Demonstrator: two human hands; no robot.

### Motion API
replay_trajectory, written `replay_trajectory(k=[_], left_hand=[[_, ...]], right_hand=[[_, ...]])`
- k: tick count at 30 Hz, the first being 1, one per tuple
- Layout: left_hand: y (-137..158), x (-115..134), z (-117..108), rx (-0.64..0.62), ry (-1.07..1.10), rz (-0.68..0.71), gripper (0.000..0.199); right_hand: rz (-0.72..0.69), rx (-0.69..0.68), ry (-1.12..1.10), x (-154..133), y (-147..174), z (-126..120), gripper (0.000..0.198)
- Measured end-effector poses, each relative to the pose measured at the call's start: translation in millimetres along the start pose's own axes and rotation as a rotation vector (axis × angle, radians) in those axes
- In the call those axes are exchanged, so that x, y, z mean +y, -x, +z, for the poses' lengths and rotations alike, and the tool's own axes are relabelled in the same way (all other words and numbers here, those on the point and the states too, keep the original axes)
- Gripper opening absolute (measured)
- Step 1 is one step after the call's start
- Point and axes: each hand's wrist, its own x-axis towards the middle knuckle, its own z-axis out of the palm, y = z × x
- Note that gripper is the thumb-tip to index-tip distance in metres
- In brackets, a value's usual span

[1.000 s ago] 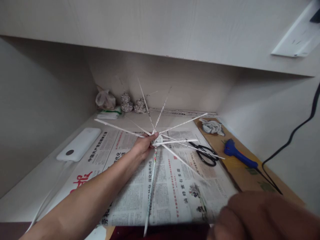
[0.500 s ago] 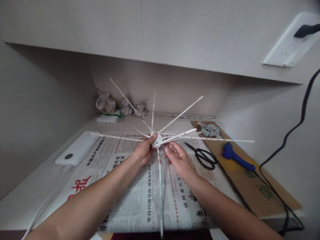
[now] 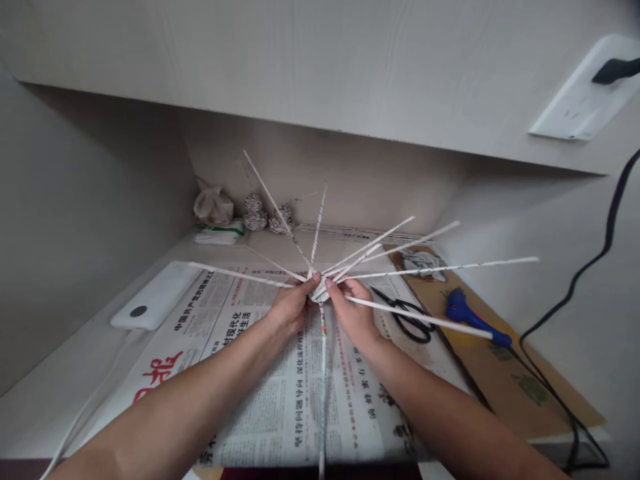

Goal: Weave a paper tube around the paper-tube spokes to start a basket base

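Between my hands is a small woven hub of rolled paper sticks (image 3: 320, 291), with several sticks fanning out to the left, back and right and one running down toward me. My left hand (image 3: 294, 303) pinches the hub from its left side, thumb on top. On the right side my right hand (image 3: 353, 308) has its thumb pressed on the sticks close to the hub, its fingers mostly hidden beneath. One white stick (image 3: 420, 316) reaches out past my right hand over the black-handled scissors (image 3: 413, 320). The weaving is held above the newspaper (image 3: 280, 407).
A blue glue gun (image 3: 475, 319) lies on a cardboard sheet (image 3: 555, 393) at right, its black cord trailing beside it. A white power bank-like box (image 3: 156, 293) lies at left. Two small woven pieces (image 3: 255, 217) and a plastic bag (image 3: 213, 203) stand at the back, under an overhanging panel.
My right hand has risen to the hub and closed on the sticks there. The right-hand sticks have shifted, and one now points right across the scissors. The view has tilted slightly.
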Motion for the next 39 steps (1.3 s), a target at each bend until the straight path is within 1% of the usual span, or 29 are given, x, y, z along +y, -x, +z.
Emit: replay_trajectory(k=[3,7,10,12,14,16,18,20,23,25,27,29,31,36,39], left_hand=[[-1,-2,-1,-0.001,-0.005,0.001,0.016],[-2,-2,-3,0.006,0.0,-0.013,0.018],[-3,-1,-4,-0.008,0.002,-0.015,0.019],[-2,-1,-3,-0.004,0.001,-0.023,0.018],[-1,-1,-2,0.009,-0.014,-0.033,0.018],[-1,-3,-2,0.004,-0.032,-0.03,0.017],[-2,-4,-3,-0.015,-0.04,-0.015,0.016],[-3,-5,-4,-0.031,-0.043,-0.002,0.016],[-3,-7,-5,-0.046,-0.049,-0.001,0.015],[-3,-8,-5,-0.046,-0.06,0.008,0.016],[-2,-9,-4,-0.032,-0.08,0.019,0.017],[0,-10,-3,-0.022,-0.093,0.023,0.019],[0,-10,-2,-0.02,-0.091,0.021,0.019],[2,-10,-1,-0.023,-0.103,0.015,0.017],[3,-9,0,-0.038,-0.121,0.008,0.02]], right_hand=[[-0.028,-0.025,0.102,1,-1,-2,0.025],[-0.15,-0.151,0.235,-6,2,-5,0.029],[-0.159,-0.217,0.235,-7,1,-9,0.03],[-0.121,-0.195,0.188,-4,-2,-11,0.028],[-0.088,-0.134,0.169,0,-5,-12,0.025],[-0.101,-0.095,0.203,1,-8,-11,0.021],[-0.148,-0.066,0.253,0,-10,-9,0.019],[-0.154,-0.013,0.252,0,-12,-8,0.018],[-0.068,0.035,0.142,3,-13,-7,0.021],[-0.029,0.014,0.077,6,-13,-8,0.022],[-0.043,-0.017,0.089,7,-12,-10,0.02],[-0.076,-0.034,0.152,7,-11,-12,0.018],[-0.055,-0.031,0.157,5,-11,-14,0.019],[0.094,0.054,-0.068,9,-15,-15,0.025],[0.273,0.081,-0.268,14,-19,-15,0.035]])
